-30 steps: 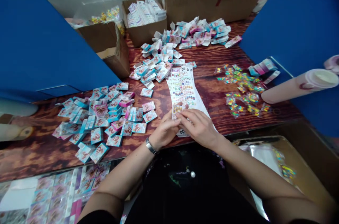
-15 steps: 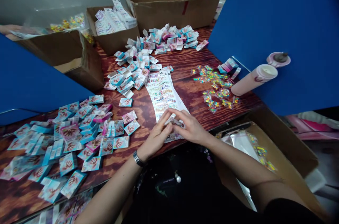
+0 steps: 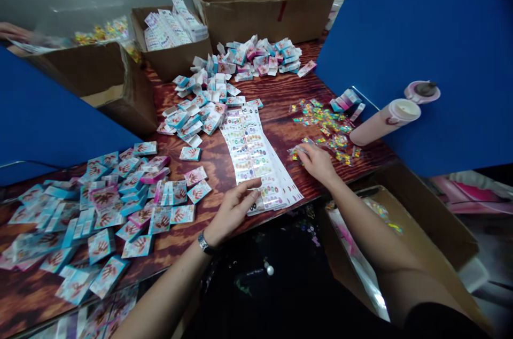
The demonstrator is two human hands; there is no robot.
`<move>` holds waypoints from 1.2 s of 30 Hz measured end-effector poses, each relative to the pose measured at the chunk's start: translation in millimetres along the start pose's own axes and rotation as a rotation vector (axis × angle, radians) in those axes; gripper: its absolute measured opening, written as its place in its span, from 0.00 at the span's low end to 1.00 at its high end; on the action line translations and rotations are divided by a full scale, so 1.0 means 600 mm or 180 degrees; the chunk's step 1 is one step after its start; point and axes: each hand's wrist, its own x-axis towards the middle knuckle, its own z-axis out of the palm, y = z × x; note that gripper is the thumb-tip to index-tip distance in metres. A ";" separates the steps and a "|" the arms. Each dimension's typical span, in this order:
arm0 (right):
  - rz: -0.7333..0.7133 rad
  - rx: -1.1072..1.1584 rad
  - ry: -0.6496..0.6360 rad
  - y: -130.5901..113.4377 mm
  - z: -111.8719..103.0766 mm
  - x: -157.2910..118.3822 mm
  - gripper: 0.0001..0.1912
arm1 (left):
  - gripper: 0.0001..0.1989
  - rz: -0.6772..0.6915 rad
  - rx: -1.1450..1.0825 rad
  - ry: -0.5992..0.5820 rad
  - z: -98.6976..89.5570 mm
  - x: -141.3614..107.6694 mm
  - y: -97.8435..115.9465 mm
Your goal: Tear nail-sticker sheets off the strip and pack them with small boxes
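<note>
My left hand (image 3: 236,205) is over the lower left edge of the printed sticker sheets (image 3: 250,152), its thumb and fingers bent toward each other. Whatever lies between them, if anything, is too small to make out. My right hand (image 3: 316,161) is at the near left side of the small colourful packets (image 3: 320,117), fingertips closed on a clear packet (image 3: 295,152) with yellow bits. Small blue and pink boxes, some with open flaps (image 3: 200,109), lie behind the sheets. More boxes (image 3: 132,184) are heaped at the left.
Cardboard boxes stand at the back, one large (image 3: 256,13), one holding sheets (image 3: 172,53), another at left (image 3: 138,98). A pink bottle (image 3: 380,124) stands right, near blue panels (image 3: 425,50). Another person's hand (image 3: 14,31) shows at far left. An open carton (image 3: 436,259) sits below right.
My hands have parted. The right one has moved right to the colourful packets and closed on one; the left stays by the sheets, its grip looser. The sheets' lower part is uncovered.
</note>
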 end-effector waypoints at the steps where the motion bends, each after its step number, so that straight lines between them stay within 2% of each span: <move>1: -0.0007 0.0052 0.0127 -0.003 -0.003 0.005 0.16 | 0.20 -0.0004 -0.0021 0.0008 -0.001 -0.001 -0.002; 3: 0.0065 0.0102 0.0356 -0.003 -0.014 0.014 0.18 | 0.20 -0.0014 -0.0070 0.0029 -0.003 -0.002 -0.007; 5: 0.0123 0.0134 0.0301 0.002 -0.024 0.022 0.18 | 0.20 -0.0027 -0.0121 0.0049 -0.004 -0.003 -0.013; 7: -0.0075 0.0241 -0.0074 0.008 -0.031 0.028 0.17 | 0.20 -0.0043 -0.0185 0.0062 -0.005 -0.004 -0.018; 11: -0.1026 0.0151 -0.0907 0.009 -0.037 0.038 0.14 | 0.20 -0.0057 -0.0214 0.0012 -0.006 -0.003 -0.023; 14: -0.1578 -0.0278 -0.1259 0.008 -0.036 0.047 0.14 | 0.19 -0.0058 -0.0175 -0.0001 -0.005 -0.003 -0.023; 16: -0.1685 -0.0446 -0.1440 0.009 -0.034 0.053 0.14 | 0.19 -0.0063 -0.0178 0.0004 -0.003 -0.004 -0.022; 19: -0.1290 -0.0441 -0.1347 0.013 -0.026 0.057 0.13 | 0.19 -0.0051 -0.0192 -0.0019 0.001 -0.005 -0.022; 23: -0.0268 -0.0023 -0.0669 0.016 -0.023 0.057 0.16 | 0.19 0.0004 -0.0035 -0.0045 0.000 -0.005 -0.024; 25: 0.0033 0.0095 -0.0470 0.017 -0.027 0.058 0.16 | 0.20 0.0008 -0.0006 -0.0067 -0.001 -0.005 -0.025; 27: 0.0050 0.0172 -0.0515 0.015 -0.033 0.059 0.15 | 0.20 0.0007 -0.0049 -0.0080 -0.002 -0.004 -0.026; 31: -0.0053 0.0124 -0.0853 0.000 -0.033 0.054 0.15 | 0.20 -0.0004 -0.0016 -0.0100 0.003 0.001 -0.029; 36: -0.0114 -0.0846 -0.1102 -0.036 -0.013 0.030 0.17 | 0.19 0.0020 0.0077 -0.0210 0.008 0.001 -0.028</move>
